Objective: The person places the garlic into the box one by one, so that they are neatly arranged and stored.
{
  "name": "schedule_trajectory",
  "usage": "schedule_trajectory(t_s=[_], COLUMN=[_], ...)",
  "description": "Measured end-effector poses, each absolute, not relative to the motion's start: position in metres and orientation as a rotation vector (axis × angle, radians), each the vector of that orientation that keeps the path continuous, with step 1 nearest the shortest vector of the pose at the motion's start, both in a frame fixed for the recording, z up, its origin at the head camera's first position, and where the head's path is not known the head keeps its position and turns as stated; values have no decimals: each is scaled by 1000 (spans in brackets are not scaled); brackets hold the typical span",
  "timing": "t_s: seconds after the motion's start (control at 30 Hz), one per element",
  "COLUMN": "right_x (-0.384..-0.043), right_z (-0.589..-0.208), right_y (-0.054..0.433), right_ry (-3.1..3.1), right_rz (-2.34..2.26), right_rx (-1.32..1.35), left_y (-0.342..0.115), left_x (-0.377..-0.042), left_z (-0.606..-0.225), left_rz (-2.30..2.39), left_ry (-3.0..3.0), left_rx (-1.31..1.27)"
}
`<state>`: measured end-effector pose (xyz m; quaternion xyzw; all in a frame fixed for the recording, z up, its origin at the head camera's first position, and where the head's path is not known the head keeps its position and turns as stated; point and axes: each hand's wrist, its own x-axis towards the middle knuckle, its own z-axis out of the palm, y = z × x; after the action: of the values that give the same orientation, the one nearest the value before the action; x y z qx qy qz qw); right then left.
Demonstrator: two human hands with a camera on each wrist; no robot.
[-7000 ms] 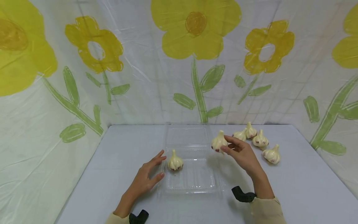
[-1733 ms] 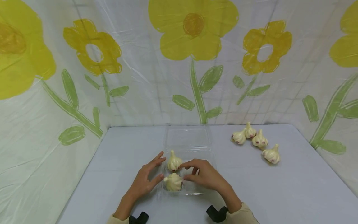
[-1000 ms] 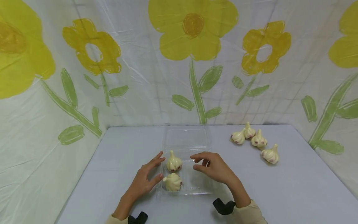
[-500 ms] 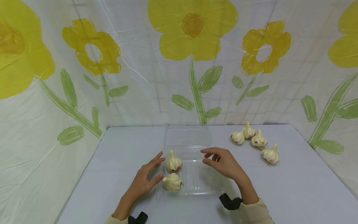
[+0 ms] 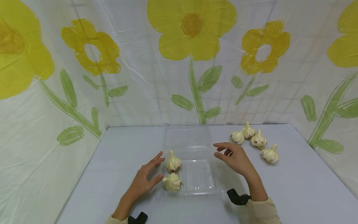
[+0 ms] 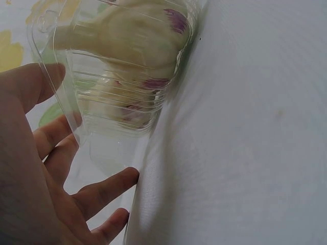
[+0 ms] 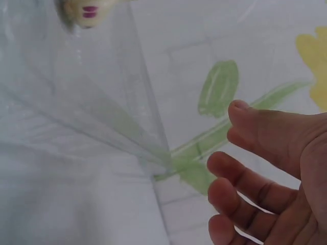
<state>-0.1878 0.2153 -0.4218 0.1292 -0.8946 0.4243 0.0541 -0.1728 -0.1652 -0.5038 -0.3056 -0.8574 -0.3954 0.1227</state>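
A clear plastic clamshell box lies unfolded, its lid toward the back. Two garlic bulbs sit in its left half: one upright, and a nearer one tipped with its neck to the left. My left hand is spread along the box's left side; in the left wrist view the thumb lies at the rim, and garlic shows through the ribbed wall. Nothing is in my right hand, which hovers right of the box with loosely bent fingers, also in the right wrist view.
Several garlic bulbs lie at the table's back right: three grouped together and one nearer. The white table ends at a sheet painted with yellow flowers.
My right hand has set its garlic bulb in the box, in front of the first one, let go, and moved back right and away. My left hand stays nearly still.
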Motion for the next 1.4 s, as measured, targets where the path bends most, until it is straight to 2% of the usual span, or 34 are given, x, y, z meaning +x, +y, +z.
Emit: schedule_trajectory(t_s=[0.67,1.4], right_x=[-197,-184], right_z=[-431,-431], right_y=[253,322], right_ry=[-2610,-2494], right_rz=[1106,1090], right_rx=[104,-398], left_y=[-167,-166], left_x=[-172,-173], left_z=[-502,-504], left_rz=[-1144,-1143], left_ry=[-2503,-2499], left_rx=[-888,-881])
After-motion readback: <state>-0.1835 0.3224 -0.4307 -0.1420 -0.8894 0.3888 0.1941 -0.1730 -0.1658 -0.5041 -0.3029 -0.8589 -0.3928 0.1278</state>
